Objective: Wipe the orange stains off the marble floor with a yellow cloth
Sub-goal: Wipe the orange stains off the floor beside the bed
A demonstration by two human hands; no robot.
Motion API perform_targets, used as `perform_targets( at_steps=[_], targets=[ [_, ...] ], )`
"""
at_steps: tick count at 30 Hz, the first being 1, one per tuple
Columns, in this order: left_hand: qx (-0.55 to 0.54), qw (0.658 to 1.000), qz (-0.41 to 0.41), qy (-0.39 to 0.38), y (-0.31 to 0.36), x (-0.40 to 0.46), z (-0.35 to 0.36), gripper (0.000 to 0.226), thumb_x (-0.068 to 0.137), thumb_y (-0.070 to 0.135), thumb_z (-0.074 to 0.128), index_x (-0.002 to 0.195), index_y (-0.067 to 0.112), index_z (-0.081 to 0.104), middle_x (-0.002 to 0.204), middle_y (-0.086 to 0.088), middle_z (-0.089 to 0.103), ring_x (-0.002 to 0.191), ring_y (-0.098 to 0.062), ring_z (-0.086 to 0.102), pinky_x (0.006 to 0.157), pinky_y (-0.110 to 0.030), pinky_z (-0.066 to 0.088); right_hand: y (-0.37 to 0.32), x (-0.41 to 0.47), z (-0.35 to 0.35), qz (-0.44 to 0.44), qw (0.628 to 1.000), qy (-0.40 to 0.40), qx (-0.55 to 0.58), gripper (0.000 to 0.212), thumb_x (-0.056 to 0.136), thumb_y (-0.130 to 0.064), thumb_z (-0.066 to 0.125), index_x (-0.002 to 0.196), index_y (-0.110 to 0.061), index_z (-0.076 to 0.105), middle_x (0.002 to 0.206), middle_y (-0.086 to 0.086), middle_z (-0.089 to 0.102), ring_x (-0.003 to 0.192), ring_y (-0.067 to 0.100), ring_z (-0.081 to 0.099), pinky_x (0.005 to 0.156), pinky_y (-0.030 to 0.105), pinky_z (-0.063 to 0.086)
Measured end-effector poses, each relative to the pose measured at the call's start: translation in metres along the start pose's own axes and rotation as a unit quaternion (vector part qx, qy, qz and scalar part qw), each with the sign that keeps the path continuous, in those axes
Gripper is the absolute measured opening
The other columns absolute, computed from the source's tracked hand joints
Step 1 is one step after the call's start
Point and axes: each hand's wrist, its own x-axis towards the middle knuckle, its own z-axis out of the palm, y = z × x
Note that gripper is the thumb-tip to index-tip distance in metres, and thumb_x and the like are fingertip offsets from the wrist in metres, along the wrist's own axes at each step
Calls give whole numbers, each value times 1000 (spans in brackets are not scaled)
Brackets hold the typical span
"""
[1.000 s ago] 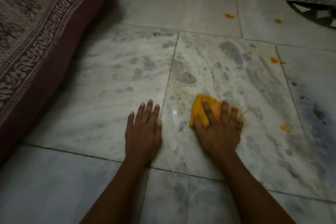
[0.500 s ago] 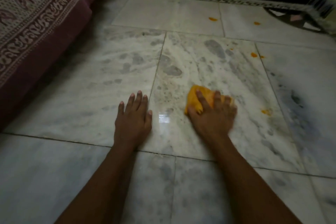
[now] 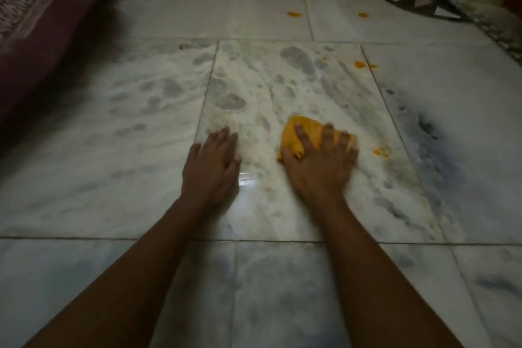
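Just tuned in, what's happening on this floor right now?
A person is crouched over a marble floor, wiping it. The right hand presses a folded yellow cloth flat onto a tile, while the left hand rests flat on the floor beside it. An orange stain sits just right of the cloth, unwiped. More stains lie farther off: one near a tile joint and two on the far tiles. A patterned maroon cover lies at the left.

Both arms reach forward, left hand flat with fingers together, right hand pressing down, fingers spread.
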Motion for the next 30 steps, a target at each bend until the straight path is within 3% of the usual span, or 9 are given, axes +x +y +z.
perform_targets(
  at_steps=[4, 6, 10, 14, 18, 21, 24, 27, 30],
  targets=[
    [31, 998, -9, 44, 4, 2, 4, 60, 99, 48, 32, 153, 27, 47, 165, 4, 37, 153, -18, 35, 122, -47, 28, 1, -57, 0, -129, 991, 20, 20, 75, 81, -76, 41, 153, -61, 29, 172, 4, 25, 159, 38, 17, 124, 60, 15],
    [26, 999, -7, 38, 4, 1, -1, 58, 100, 47, 33, 153, 27, 48, 165, 4, 38, 152, -19, 36, 119, -47, 30, 31, -105, -10, -154, 988, 1, 8, 79, 78, -76, 49, 152, -64, 26, 172, -1, 23, 159, 33, 20, 121, 59, 21],
    [16, 999, -25, 39, 14, 2, -6, 56, 99, 41, 39, 152, 26, 49, 165, 4, 38, 153, -17, 35, 120, -48, 29, 85, -91, -28, -33, 999, 5, -43, 80, 79, -81, 40, 154, -63, 19, 173, 1, 20, 159, 36, 17, 122, 63, 16],
    [8, 998, -30, 46, 11, 3, -2, 55, 98, 40, 41, 152, 28, 48, 165, 6, 38, 153, -15, 32, 121, -48, 28, 37, 13, -11, 53, 998, 28, -9, 78, 82, -80, 29, 157, -59, 20, 173, 8, 17, 159, 42, 8, 126, 63, 4],
    [8, 999, -27, 31, 10, 3, -3, 58, 99, 42, 38, 155, 26, 45, 167, 4, 35, 155, -15, 29, 123, -49, 25, -4, -18, -1, -64, 998, 22, 16, 77, 83, -74, 43, 156, -57, 27, 173, 6, 21, 159, 40, 13, 125, 61, 16],
    [6, 999, -22, 26, 12, 5, -10, 59, 99, 42, 37, 155, 24, 45, 166, 2, 36, 155, -18, 30, 123, -50, 26, 38, -101, -23, -137, 990, -11, 3, 79, 80, -74, 52, 153, -63, 25, 173, -2, 19, 160, 32, 16, 121, 59, 26],
    [4, 999, -28, 28, 16, 4, -10, 59, 98, 39, 40, 154, 23, 46, 166, 1, 36, 155, -18, 30, 123, -50, 25, 102, -110, -37, -41, 998, -14, -39, 78, 82, -78, 44, 155, -63, 20, 174, 0, 16, 159, 35, 16, 120, 62, 27],
    [5, 999, -30, 35, 15, 2, -8, 58, 98, 39, 40, 154, 24, 45, 166, 2, 37, 154, -17, 30, 124, -48, 23, 92, -45, -31, 89, 995, 0, -43, 79, 82, -82, 23, 157, -61, 9, 175, 7, 9, 159, 41, 4, 124, 65, 10],
    [-3, 999, -34, 31, 17, 2, -9, 58, 98, 40, 38, 153, 25, 47, 166, 3, 37, 154, -16, 31, 124, -48, 22, 43, -8, -17, 70, 997, -18, -10, 82, 80, -81, 21, 158, -58, 8, 175, 9, 5, 159, 44, -5, 124, 65, 2]
  ],
)
